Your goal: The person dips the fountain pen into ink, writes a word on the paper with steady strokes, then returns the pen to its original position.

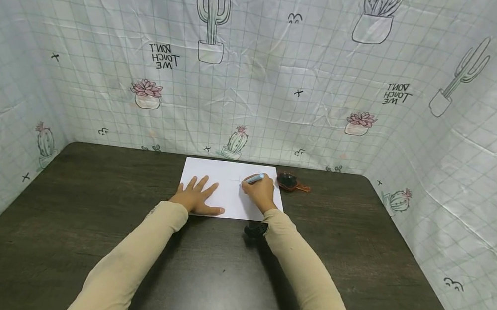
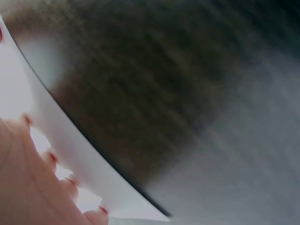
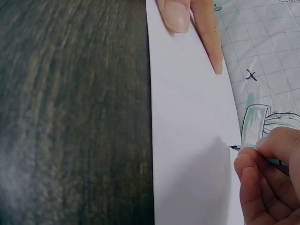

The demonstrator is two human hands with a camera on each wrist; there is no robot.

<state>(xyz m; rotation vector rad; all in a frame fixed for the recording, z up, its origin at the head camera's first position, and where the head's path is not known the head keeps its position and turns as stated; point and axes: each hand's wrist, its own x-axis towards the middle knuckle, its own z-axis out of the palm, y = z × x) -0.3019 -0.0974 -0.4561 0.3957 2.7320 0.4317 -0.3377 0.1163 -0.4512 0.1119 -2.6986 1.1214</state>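
Observation:
A white sheet of paper [image 1: 227, 193] lies near the far edge of the dark table. My left hand [image 1: 197, 197] rests flat on its left part with the fingers spread; in the left wrist view that hand [image 2: 33, 178] lies along the paper's edge. My right hand [image 1: 260, 192] pinches a light-blue pen [image 1: 254, 178] over the right part of the sheet. Seen from the right wrist, the dark pen tip [image 3: 234, 147] touches the paper by a thin line. Faint thin lines show on the paper left of the pen.
Just right of the paper sits a small orange-brown item [image 1: 301, 187] with a dark round middle; its kind is unclear. A dark wood-grain table [image 1: 104, 211] spreads around the sheet. Cloth printed with cacti [image 1: 259, 86] hangs behind the table and at both sides.

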